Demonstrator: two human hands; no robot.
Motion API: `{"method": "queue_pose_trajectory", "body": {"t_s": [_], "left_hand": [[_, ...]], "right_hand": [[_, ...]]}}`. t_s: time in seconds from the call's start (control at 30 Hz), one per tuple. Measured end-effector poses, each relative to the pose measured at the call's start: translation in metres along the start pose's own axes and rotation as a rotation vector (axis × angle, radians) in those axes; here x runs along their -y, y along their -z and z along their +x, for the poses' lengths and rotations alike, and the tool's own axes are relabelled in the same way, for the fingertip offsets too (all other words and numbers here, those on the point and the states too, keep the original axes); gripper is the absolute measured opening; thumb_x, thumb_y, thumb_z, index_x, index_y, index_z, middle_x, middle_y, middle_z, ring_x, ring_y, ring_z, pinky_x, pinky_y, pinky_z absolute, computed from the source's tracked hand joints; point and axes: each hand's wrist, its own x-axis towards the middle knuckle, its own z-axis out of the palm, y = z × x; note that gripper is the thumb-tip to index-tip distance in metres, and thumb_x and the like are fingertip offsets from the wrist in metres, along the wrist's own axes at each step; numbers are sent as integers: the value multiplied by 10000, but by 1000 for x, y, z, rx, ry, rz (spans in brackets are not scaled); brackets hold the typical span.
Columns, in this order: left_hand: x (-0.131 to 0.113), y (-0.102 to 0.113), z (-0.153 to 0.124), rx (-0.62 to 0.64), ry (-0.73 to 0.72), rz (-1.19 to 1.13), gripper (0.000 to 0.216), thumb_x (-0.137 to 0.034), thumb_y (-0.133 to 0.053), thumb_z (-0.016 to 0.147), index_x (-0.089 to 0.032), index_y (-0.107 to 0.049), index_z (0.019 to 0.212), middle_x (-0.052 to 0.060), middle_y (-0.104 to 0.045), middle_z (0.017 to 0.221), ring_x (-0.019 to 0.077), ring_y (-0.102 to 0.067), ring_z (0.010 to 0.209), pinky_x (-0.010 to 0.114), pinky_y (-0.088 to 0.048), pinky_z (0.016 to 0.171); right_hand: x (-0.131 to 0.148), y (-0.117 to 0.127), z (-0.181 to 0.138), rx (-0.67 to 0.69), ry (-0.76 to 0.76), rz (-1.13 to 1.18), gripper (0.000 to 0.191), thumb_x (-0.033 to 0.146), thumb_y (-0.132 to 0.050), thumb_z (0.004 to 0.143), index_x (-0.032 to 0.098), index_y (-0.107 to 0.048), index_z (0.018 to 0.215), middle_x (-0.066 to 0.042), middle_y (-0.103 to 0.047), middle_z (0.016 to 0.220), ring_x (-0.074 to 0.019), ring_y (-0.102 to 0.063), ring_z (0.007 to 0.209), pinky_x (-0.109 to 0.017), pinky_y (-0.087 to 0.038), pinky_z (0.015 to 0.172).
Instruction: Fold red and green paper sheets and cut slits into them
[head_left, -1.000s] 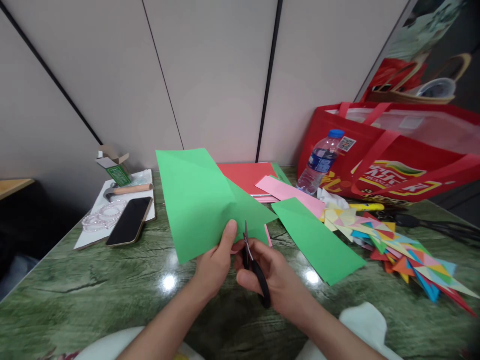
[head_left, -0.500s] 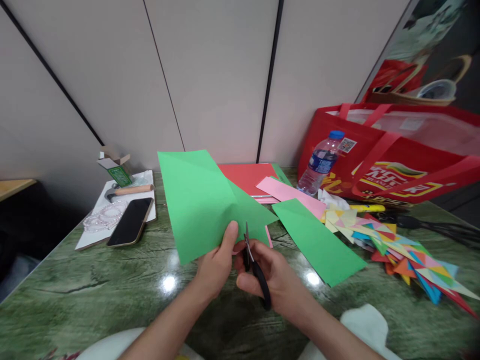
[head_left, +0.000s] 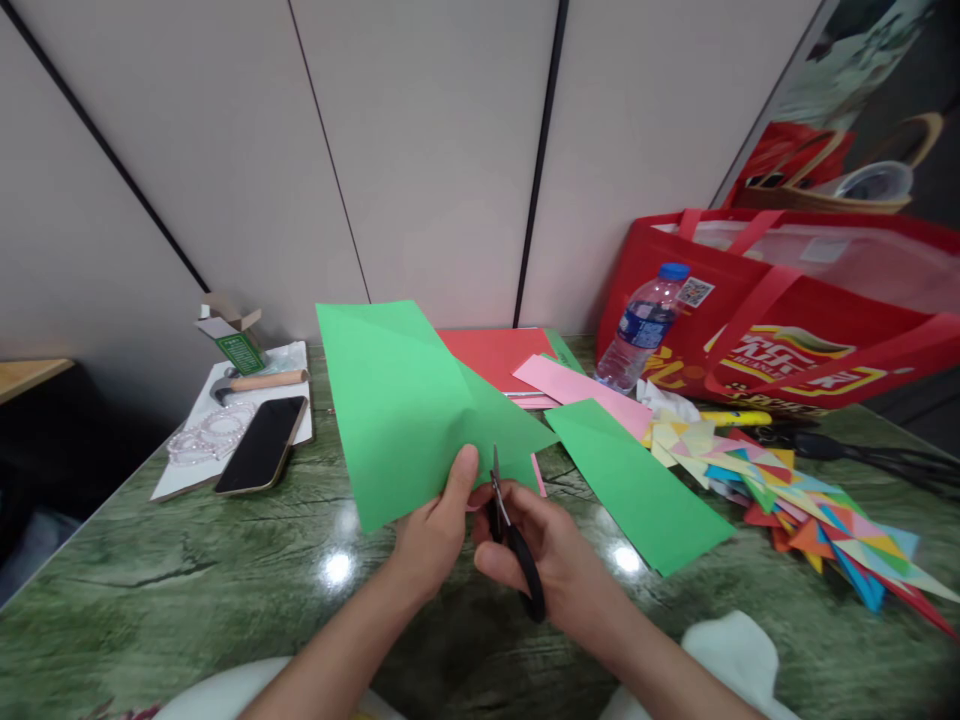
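Note:
A large sheet of green paper (head_left: 397, 410) is pinched in my left hand (head_left: 435, 520), thumb on top and the other fingers hidden beneath. It is held up off the table, and part of it is split off toward the right. My right hand (head_left: 551, 545) has its fingers in the black handles of a pair of scissors (head_left: 525, 570). The blades point away from me at the lower edge of the sheet, beside my left thumb. Right of the scissors, a cut green paper strip (head_left: 637, 485) lies on the table, partly over a pink paper strip (head_left: 585, 390).
Red paper (head_left: 499, 355) lies at the back. To the right are a water bottle (head_left: 641, 330), a red bag (head_left: 750, 300), a yellow marker (head_left: 735, 418) and a pile of folded colored paper (head_left: 802, 500). At left are a phone (head_left: 262, 445), a wooden-handled sickle (head_left: 262, 381) and a small box (head_left: 238, 345).
Almost nothing differs. Both hands, the green sheet and the scissors keep their places, with only a very slight shift of the whole view.

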Motion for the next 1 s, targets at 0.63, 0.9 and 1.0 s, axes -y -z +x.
{"method": "queue_pose_trajectory", "body": {"t_s": [0.63,0.9,1.0], "left_hand": [[4,1,2,41,-20,22,414,-542,-557,684,-167,-702,781,91,-712,860,261,-600,969,388,-382,944],[2,0,1,53,-34,-2,420,-542,-552,687,-166,-696,807,85,-705,911,249,-597,976,372,-376,948],[1,1,0,51,-26,-14,407,-531,-568,680,-164,-700,800,83,-713,871,255,-590,988,373,-372,952]], "right_hand": [[2,-2,1,-53,-13,-33,332,312,-743,600,150,-546,813,41,-472,663,-83,-425,595,-199,-375,566],[0,-2,1,-68,-1,-50,322,354,-721,618,156,-549,805,39,-475,660,-90,-430,598,-208,-378,562],[0,-2,1,-71,-5,-64,324,384,-702,632,154,-548,800,42,-457,638,-89,-415,581,-210,-366,543]]}}
